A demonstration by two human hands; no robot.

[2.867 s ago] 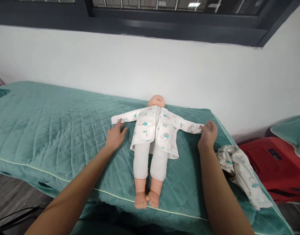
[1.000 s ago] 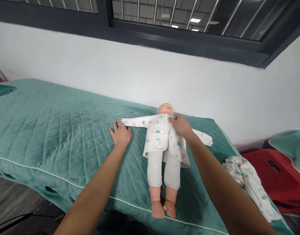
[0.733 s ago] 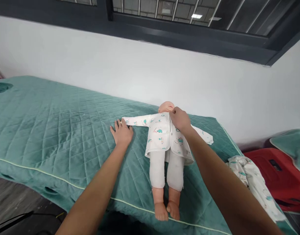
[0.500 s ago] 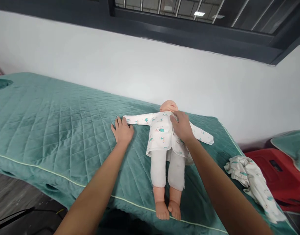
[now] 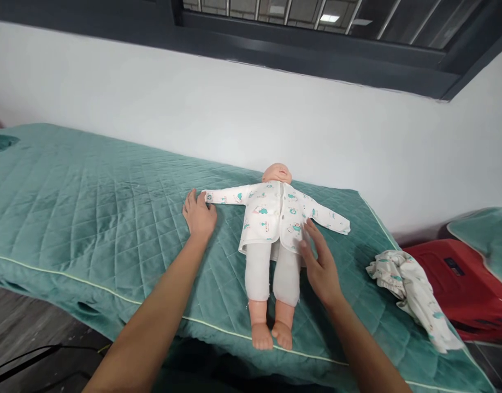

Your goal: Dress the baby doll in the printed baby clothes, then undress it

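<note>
A baby doll [image 5: 271, 273] lies on its back on a teal quilted bed [image 5: 90, 207], head toward the wall, feet near the front edge. It wears a white printed jacket [image 5: 275, 215] with both sleeves spread out. My left hand [image 5: 199, 214] lies flat and open on the bed, fingertips touching the end of the doll's left-side sleeve. My right hand [image 5: 319, 262] is open with fingers stretched, next to the jacket's lower right hem and the doll's hip, holding nothing.
A crumpled printed garment [image 5: 406, 286] lies on the bed's right end. A red plastic object [image 5: 459, 278] stands beyond that end, with another teal cover [image 5: 486, 232] behind it. A white wall and a dark window frame [image 5: 275, 49] run along the far side.
My right hand has left the jacket's collar and slid down the front to the hem by the doll's hip. The jacket front now lies closed. My left hand stayed at the sleeve end.
</note>
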